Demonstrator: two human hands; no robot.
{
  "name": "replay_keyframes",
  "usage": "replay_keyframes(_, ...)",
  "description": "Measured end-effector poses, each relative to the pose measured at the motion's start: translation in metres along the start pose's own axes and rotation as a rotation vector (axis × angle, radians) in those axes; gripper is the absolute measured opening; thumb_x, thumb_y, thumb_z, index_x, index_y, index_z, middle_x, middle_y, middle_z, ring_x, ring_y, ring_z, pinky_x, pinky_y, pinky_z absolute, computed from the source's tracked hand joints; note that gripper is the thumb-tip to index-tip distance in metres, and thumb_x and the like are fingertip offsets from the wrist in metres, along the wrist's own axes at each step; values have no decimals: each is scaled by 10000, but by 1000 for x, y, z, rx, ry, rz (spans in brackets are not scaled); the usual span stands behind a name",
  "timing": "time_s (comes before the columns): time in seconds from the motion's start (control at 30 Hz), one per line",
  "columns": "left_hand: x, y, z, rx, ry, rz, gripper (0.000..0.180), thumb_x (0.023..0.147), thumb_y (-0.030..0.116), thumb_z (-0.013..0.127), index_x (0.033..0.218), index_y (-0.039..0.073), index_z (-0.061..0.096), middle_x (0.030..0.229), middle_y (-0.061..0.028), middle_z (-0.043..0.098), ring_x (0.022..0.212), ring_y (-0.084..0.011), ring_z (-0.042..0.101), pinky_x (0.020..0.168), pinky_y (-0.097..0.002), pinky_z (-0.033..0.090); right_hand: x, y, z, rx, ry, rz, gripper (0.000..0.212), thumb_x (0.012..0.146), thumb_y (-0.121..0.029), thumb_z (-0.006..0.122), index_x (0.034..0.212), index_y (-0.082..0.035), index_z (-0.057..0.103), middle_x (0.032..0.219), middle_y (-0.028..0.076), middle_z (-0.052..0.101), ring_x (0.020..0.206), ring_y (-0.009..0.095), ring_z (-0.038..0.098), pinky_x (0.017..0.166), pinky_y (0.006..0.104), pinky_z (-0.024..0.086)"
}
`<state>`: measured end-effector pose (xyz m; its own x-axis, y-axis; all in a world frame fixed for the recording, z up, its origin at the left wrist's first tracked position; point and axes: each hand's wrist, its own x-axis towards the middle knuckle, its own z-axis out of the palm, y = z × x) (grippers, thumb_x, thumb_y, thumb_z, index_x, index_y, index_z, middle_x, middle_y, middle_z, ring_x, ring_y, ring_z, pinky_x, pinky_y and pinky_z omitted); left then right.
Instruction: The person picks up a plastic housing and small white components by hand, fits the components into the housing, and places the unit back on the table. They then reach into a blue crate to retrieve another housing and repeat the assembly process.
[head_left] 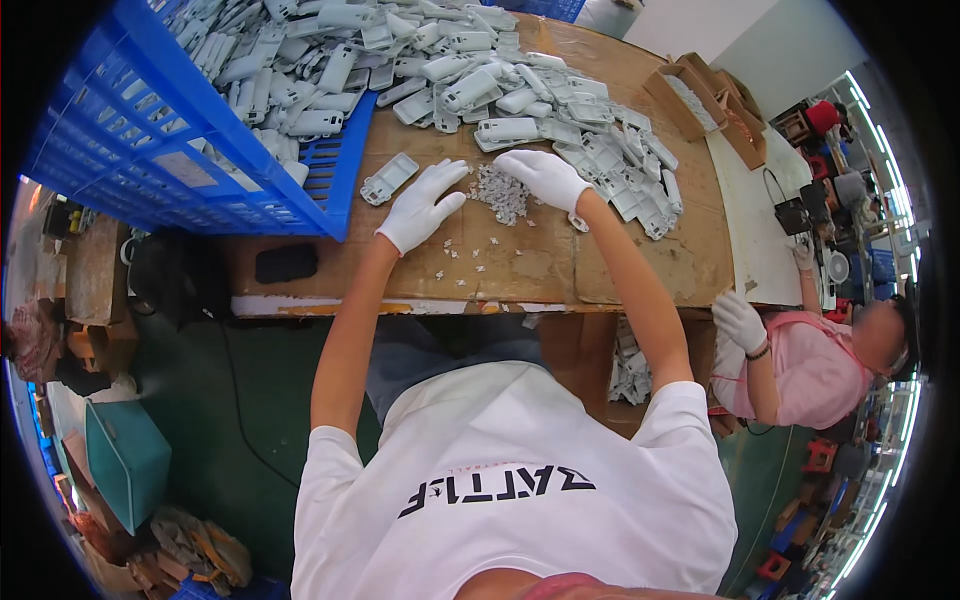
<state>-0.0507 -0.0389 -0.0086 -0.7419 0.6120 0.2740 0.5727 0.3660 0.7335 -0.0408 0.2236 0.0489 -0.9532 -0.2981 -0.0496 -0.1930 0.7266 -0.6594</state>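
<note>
White-gloved, my left hand [424, 208] lies palm down at the left of a small heap of tiny white plastic pieces [502, 196], its fingers stretched out and thumb apart. My right hand [545, 180], gloved too, rests at the heap's right side with its fingers extended toward the left; their undersides are hidden. Neither hand visibly holds anything. Just left of my left hand is a single white plastic casing [390, 179], hollow side up. Several tiny pieces [480, 268] are scattered nearer to me. Beyond both hands spreads a large pile of white casings [510, 128].
A blue plastic crate [190, 150] with casings stands at the left, next to a black pouch [286, 263]. Cardboard covers the table [640, 265]. Cardboard boxes [700, 105] sit at the far right. A person in pink [800, 370] with gloved hands works at the right.
</note>
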Motion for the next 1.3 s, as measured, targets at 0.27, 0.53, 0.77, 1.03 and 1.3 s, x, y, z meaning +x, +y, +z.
replay_keyframes(0.27,44,96,22,-67,414,1,276,860,142,678,1135,117,666,1103,-99,673,930,-250,686,810,-355,548,-11,14,13,1120,100,146,450,1052,-345,421,1333,-35,585,1310,22,603,1182,147,551,1040,337,402)
replay_keyframes(0.53,64,74,62,-319,629,-136,206,822,110,714,1020,85,664,981,-102,667,856,-262,681,751,-370,543,2,3,46,1337,98,-12,434,1043,-284,432,1358,-9,546,1257,77,628,1111,174,595,962,330,465)
replay_keyframes(0.77,39,37,30,152,682,-155,104,820,114,698,911,91,653,903,-93,622,839,-297,638,721,-411,517,6,-23,45,1361,42,123,602,1063,-418,374,1487,9,374,1501,145,443,1344,265,456,1127,405,351)
replay_keyframes(1.03,42,28,29,62,555,-143,242,794,136,733,1018,72,668,1039,-104,641,951,-294,642,836,-399,518,13,-40,47,1398,-84,99,653,1068,-464,318,1571,-67,195,1529,197,381,1376,297,408,1146,414,327)
replay_keyframes(1.3,35,9,15,172,423,-182,156,817,98,695,972,77,707,984,-91,685,924,-284,669,803,-370,536,10,-33,37,1513,-34,63,628,1066,-486,314,1581,-147,196,1580,222,265,1410,372,341,1171,484,257)
